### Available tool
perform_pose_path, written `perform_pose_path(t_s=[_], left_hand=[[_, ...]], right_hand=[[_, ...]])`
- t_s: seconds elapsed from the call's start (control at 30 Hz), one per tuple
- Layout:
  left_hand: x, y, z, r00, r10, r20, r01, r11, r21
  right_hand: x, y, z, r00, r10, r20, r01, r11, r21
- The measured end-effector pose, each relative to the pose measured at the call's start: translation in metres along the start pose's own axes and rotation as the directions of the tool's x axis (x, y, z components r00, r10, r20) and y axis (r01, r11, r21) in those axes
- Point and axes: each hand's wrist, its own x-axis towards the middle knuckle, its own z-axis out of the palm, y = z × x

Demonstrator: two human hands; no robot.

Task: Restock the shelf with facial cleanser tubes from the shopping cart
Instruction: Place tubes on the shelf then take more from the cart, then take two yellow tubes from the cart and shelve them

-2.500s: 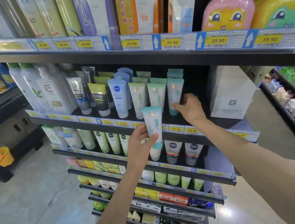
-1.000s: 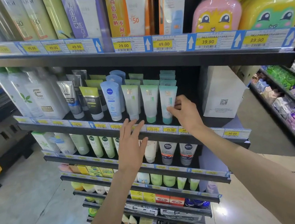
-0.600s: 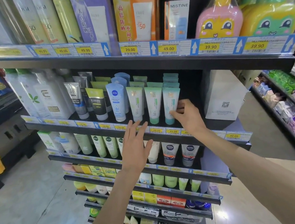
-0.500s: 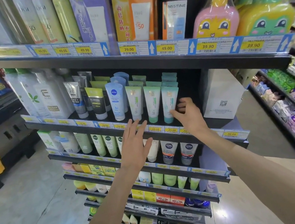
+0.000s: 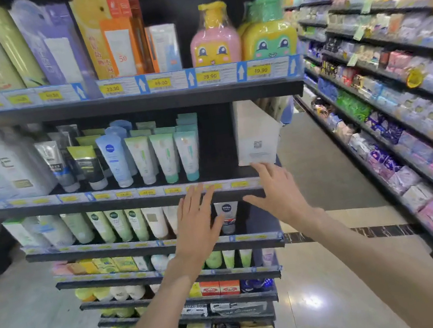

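Both hands are raised in front of the shelf (image 5: pixel 117 195), each empty with the fingers spread. The left hand (image 5: pixel 195 226) is flat, palm toward the shelving, its fingertips reaching up to the price strip (image 5: pixel 140 193) on the shelf's front edge. The right hand (image 5: pixel 277 192) is just to its right, its grip wide open with the thumb out to the left, the fingertips at the shelf's right end just below a white box (image 5: pixel 254 133) that stands there. The cleanser tubes (image 5: pixel 165 155) stand cap down in rows on that shelf, left of the box with a dark gap between; the front three are white with green and teal ends, and more of the same stand behind them. Left of them is a blue tube (image 5: pixel 113 159), then darker grey and black tubes (image 5: pixel 86 165), then large white bottles (image 5: pixel 14 169) at the far left. The shelf above carries boxed sun-care items (image 5: pixel 111 38) and two cartoon-faced bottles, a pink one (image 5: pixel 212 35) and a green one (image 5: pixel 267 29), with yellow price tags beneath. Lower shelves hold more tubes, one of them a white tube (image 5: pixel 227 216) visible between the two hands. To the right, an aisle shelf (image 5: pixel 395 76) of wrapped packs runs away from the camera, blurred. The floor (image 5: pixel 30 323) is pale tile.
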Motion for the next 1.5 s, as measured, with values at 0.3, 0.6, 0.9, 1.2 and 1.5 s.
perform_pose_path(t_s=[0.3,0.6,0.9,1.2,1.5], left_hand=[[-0.039,0.168,0.054,0.969,0.168,0.181,-0.157,0.985,-0.075],[-0.126,0.351,0.106,0.869,0.399,0.293,-0.349,0.913,-0.210],[-0.185,0.536,0.174,0.656,0.655,0.374,-0.524,0.753,-0.399],[-0.194,0.724,0.260,0.390,0.852,0.349,-0.636,0.523,-0.568],[-0.177,0.890,0.332,0.181,0.932,0.313,-0.654,0.352,-0.670]], right_hand=[[-0.159,0.125,-0.060,0.977,0.206,0.048,-0.199,0.973,-0.122],[-0.356,0.221,-0.129,0.886,0.458,0.076,-0.434,0.875,-0.214],[-0.539,0.319,-0.194,0.632,0.775,0.014,-0.742,0.611,-0.276],[-0.652,0.417,-0.248,0.365,0.926,-0.094,-0.895,0.321,-0.310],[-0.697,0.524,-0.304,0.128,0.977,-0.172,-0.959,0.078,-0.271]])
